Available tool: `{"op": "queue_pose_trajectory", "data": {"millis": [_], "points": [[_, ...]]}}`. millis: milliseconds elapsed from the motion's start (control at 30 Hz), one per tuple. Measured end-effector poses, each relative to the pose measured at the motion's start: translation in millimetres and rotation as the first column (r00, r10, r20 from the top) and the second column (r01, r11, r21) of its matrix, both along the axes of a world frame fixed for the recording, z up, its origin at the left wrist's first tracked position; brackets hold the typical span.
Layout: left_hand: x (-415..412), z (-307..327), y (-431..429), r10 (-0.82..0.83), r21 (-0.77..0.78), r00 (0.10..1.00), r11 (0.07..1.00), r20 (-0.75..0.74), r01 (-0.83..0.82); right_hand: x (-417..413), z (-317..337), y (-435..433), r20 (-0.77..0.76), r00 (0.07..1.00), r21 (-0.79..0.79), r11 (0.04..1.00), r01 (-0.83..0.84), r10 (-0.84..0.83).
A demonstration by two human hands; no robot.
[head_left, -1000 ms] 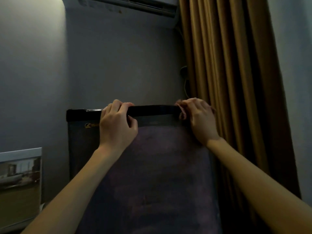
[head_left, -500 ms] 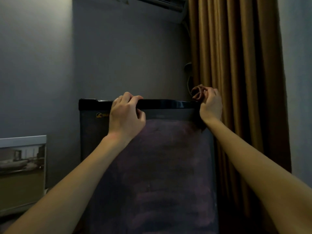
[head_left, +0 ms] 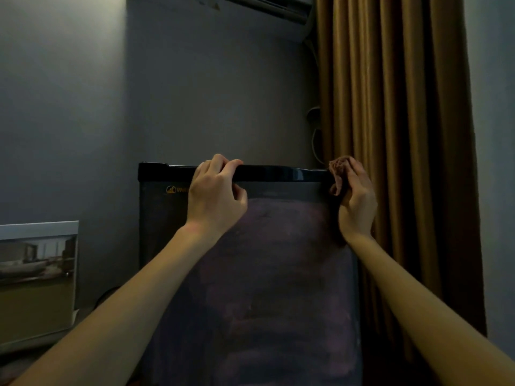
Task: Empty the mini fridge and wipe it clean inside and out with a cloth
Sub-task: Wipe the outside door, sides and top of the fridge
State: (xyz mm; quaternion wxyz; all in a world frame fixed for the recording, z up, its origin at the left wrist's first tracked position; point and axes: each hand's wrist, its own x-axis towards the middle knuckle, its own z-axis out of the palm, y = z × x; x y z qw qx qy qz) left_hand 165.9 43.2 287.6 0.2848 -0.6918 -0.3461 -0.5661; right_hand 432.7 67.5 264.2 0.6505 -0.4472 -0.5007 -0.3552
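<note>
- Since a second ago, my right hand (head_left: 358, 201) has slid along the top edge of the mini fridge (head_left: 250, 288) out to its top right corner, taking the cloth (head_left: 338, 174) with it. My left hand (head_left: 214, 199) has kept its place on that edge.
- Head view, the room: it is dim, with a grey wall (head_left: 195, 93) behind the fridge. A brown curtain (head_left: 390, 135) hangs just beside its right side, and an air conditioner (head_left: 264, 6) sits at the top edge of the view. A pale cable (head_left: 315, 140) runs down between wall and curtain.
- A white-edged box (head_left: 36, 274) with a shiny front stands low on the left, apart from the fridge.
- The fridge stands straight ahead against the wall. It has a glossy black top strip and a dark door with faint pale streaks. A yellow logo near its upper left is partly hidden by my left hand.
- Left hand: fingers curled over the top strip, thumb on the door front, gripping it.
- Right hand: fingers closed round the bunched brownish cloth, held against the corner.
- The door is closed, so I cannot tell what is inside.
</note>
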Motion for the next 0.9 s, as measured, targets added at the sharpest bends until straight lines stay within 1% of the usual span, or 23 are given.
{"op": "queue_pose_trajectory", "data": {"millis": [67,100,167,200,267,300,400,467,533,567,633,733,800,900], "points": [[-5.7,-0.2,-0.9,-0.017,0.0,0.998,1.0,-0.062,0.017,-13.5,-5.9,0.4,-0.072,0.997,0.011,1.0,-0.027,0.028],[-10.9,-0.5,-1.9,-0.025,0.002,0.994,1.0,-0.106,0.025,-21.8,-12.5,0.6,-0.066,0.997,0.017,0.999,-0.028,0.029],[-26.9,-2.4,-2.6,-0.019,0.021,0.983,1.0,-0.18,0.023,-39.2,-27.9,2.7,0.011,0.999,0.014,0.999,-0.031,0.031],[-38.3,-4.8,-1.6,0.003,0.046,0.982,0.999,-0.19,0.005,-48.2,-33.2,3.6,0.047,0.998,-0.001,0.999,-0.036,0.036],[-66.2,-14.0,2.3,0.054,0.095,0.988,0.995,-0.142,-0.041,-68.5,-34.8,4.2,0.08,0.995,-0.027,0.998,-0.051,0.053],[-80.6,-20.1,2.5,0.045,0.101,0.995,0.994,-0.092,-0.035,-80.6,-31.6,3.7,0.083,0.994,-0.024,0.997,-0.072,0.074],[-113.5,-41.9,-2.4,-0.105,0.11,0.989,0.99,0.108,0.093,-128.0,-18.2,2.1,0.148,0.974,0.003,0.985,-0.172,0.17],[-124.8,-56.9,-7.8,-0.164,0.097,0.968,0.984,0.19,0.148,-169.8,-13.0,1.5,0.267,0.939,0.013,0.974,-0.228,0.216],[-131.8,-71.4,-4.5,-0.19,0.0,0.954,0.981,0.232,0.196,-215.3,-13.6,2.3,0.42,0.881,0.01,0.97,-0.244,0.218],[-134.1,-77.8,-2.2,-0.228,-0.07,0.938,0.965,0.261,0.254,-236.2,-14.6,2.7,0.482,0.85,0.003,0.97,-0.243,0.211],[-136.4,-89.6,0.1,-0.338,-0.159,0.881,0.9,0.331,0.405,-265.2,-13.0,1.3,0.543,0.812,-0.019,0.97,-0.244,0.215],[-136.6,-103.7,-2.8,-0.403,-0.204,0.827,0.838,0.393,0.506,-269.4,-11.9,2.6,0.62,0.756,-0.056,0.973,-0.223,0.209],[-137.7,-112.1,-5.4,-0.414,-0.201,0.806,0.825,0.423,0.529,-256.5,-27.9,6.3,0.73,0.653,-0.1,0.976,-0.193,0.203],[-140.8,-121.1,-6.1,-0.36,-0.209,0.783,0.83,0.508,0.517,-235.5,-65.0,9.0,0.877,0.428,-0.183,0.975,-0.126,0.22]]}}
